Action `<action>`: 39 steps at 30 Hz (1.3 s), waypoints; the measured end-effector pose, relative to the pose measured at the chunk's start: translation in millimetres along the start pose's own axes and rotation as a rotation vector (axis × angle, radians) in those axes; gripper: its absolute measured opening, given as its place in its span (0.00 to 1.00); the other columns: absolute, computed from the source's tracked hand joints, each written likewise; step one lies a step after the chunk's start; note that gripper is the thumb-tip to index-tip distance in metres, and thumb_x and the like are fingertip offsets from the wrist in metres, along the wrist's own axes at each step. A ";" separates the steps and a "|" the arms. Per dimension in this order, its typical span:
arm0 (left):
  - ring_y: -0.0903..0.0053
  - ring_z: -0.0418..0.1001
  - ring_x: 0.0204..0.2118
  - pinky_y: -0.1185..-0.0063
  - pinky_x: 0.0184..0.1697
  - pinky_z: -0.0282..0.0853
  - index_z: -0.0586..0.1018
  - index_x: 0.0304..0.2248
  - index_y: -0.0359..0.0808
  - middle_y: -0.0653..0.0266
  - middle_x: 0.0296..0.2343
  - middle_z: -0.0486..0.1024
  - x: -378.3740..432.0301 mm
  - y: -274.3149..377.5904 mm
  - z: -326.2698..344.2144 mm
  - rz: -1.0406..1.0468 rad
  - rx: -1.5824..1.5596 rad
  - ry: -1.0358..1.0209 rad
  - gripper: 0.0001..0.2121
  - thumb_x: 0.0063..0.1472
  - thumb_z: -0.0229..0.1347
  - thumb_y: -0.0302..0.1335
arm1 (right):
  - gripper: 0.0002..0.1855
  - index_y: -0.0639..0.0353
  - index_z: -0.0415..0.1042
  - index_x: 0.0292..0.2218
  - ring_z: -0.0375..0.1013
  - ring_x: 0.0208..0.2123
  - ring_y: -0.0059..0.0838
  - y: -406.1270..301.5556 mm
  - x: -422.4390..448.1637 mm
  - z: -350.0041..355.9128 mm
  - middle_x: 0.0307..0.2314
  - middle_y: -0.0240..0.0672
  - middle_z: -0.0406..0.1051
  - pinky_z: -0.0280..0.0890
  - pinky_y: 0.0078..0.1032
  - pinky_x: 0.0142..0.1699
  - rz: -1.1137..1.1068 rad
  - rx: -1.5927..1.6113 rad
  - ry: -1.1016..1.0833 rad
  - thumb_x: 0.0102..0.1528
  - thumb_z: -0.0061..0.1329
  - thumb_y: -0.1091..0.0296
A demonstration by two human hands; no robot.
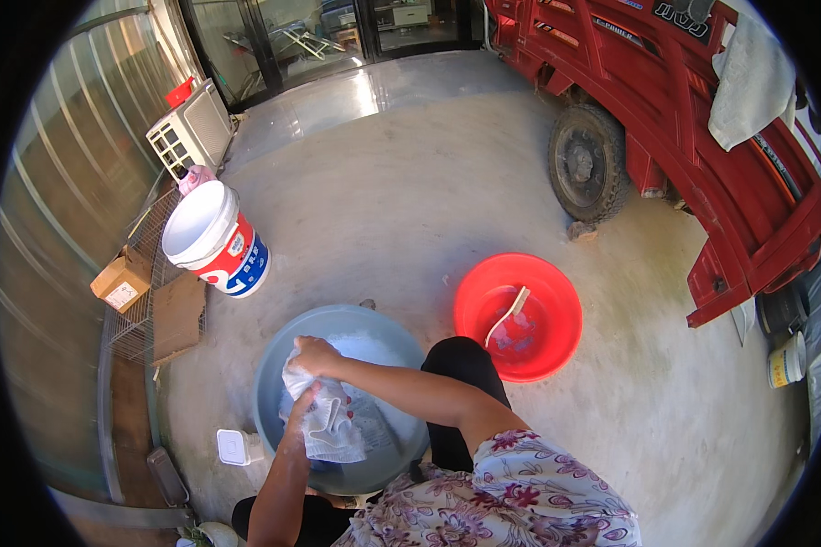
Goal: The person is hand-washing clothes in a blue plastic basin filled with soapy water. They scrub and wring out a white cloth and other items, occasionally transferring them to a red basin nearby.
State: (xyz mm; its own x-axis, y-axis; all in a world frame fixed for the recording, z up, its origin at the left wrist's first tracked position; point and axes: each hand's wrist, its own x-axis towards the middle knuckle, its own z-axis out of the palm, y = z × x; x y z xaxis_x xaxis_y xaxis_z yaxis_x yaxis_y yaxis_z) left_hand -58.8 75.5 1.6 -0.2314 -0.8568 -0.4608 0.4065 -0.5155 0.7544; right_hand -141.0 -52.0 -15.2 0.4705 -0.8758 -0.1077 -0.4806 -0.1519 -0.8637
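A wet white cloth [332,427] is bunched up over a large blue-grey plastic basin [410,355] of sudsy water. My right hand [315,355] grips the cloth's upper end near the basin's left side. Just below it, my left hand [308,398] is closed around the middle of the cloth, with some fingers hidden by the fabric. The cloth's lower part hangs in folds over the basin. Beneath it, a ridged board, perhaps a washboard [383,427], lies partly hidden in the basin.
A red basin [568,301] holds a long-handled brush [518,301]. At left stand a white bucket [209,256], a wire rack [131,335] with a cardboard box [124,273], and a white lidded container [234,448]. A red cargo tricycle [663,130] with a draped towel [752,82] is at right.
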 end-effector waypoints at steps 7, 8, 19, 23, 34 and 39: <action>0.67 0.75 0.26 0.70 0.28 0.73 0.69 0.42 0.33 0.56 0.28 0.73 -8.8 12.9 21.1 0.020 -0.097 -0.022 0.28 0.51 0.52 0.51 | 0.36 0.68 0.65 0.45 0.68 0.44 0.44 -2.2 -3.3 -23.3 0.42 0.53 0.66 0.62 0.32 0.47 -0.024 0.339 -0.101 0.43 0.54 0.47; 0.63 0.74 0.26 0.65 0.28 0.73 0.68 0.44 0.35 0.54 0.29 0.73 -3.8 8.7 3.6 -0.014 -0.186 -0.012 0.29 0.52 0.50 0.52 | 0.37 0.68 0.64 0.46 0.67 0.44 0.43 -10.7 -8.1 -27.8 0.43 0.52 0.66 0.62 0.32 0.47 0.003 0.497 -0.157 0.43 0.55 0.46; 0.58 0.69 0.29 0.64 0.33 0.64 0.64 0.49 0.36 0.52 0.31 0.70 -27.4 39.6 41.7 0.061 -0.645 -0.329 0.33 0.53 0.47 0.55 | 0.30 0.53 0.56 0.54 0.67 0.44 0.31 -10.9 -16.1 -45.7 0.43 0.37 0.67 0.64 0.30 0.45 0.107 1.330 -0.495 0.57 0.39 0.44; 0.61 0.67 0.30 0.67 0.34 0.59 0.62 0.50 0.36 0.54 0.30 0.70 -24.2 27.3 37.0 0.015 -0.716 -0.528 0.35 0.53 0.44 0.57 | 0.34 0.52 0.56 0.53 0.67 0.44 0.36 -24.0 -29.8 -30.4 0.44 0.40 0.64 0.65 0.38 0.47 0.103 1.662 -0.733 0.52 0.43 0.40; 0.60 0.72 0.33 0.68 0.36 0.68 0.61 0.49 0.32 0.50 0.34 0.71 -29.8 18.6 18.4 -0.144 -0.560 -0.447 0.37 0.48 0.56 0.51 | 0.14 0.58 0.66 0.35 0.68 0.26 0.23 -33.7 -27.4 -42.8 0.26 0.33 0.67 0.65 0.22 0.30 0.159 1.055 -0.507 0.46 0.52 0.65; 0.62 0.74 0.33 0.70 0.36 0.71 0.64 0.47 0.29 0.49 0.33 0.72 -31.8 15.9 3.8 -0.214 -0.464 -0.320 0.31 0.51 0.56 0.45 | 0.14 0.60 0.67 0.34 0.69 0.26 0.24 -31.9 -23.9 -32.9 0.26 0.33 0.68 0.65 0.22 0.30 0.117 0.998 -0.509 0.46 0.53 0.67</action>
State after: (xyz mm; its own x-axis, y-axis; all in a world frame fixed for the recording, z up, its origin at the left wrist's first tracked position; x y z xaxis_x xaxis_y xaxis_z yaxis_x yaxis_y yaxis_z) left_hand -48.3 94.5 30.0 -0.5754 -0.7333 -0.3621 0.6482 -0.6789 0.3448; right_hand -161.3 -41.3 31.1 0.8180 -0.5372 -0.2057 0.1577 0.5533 -0.8179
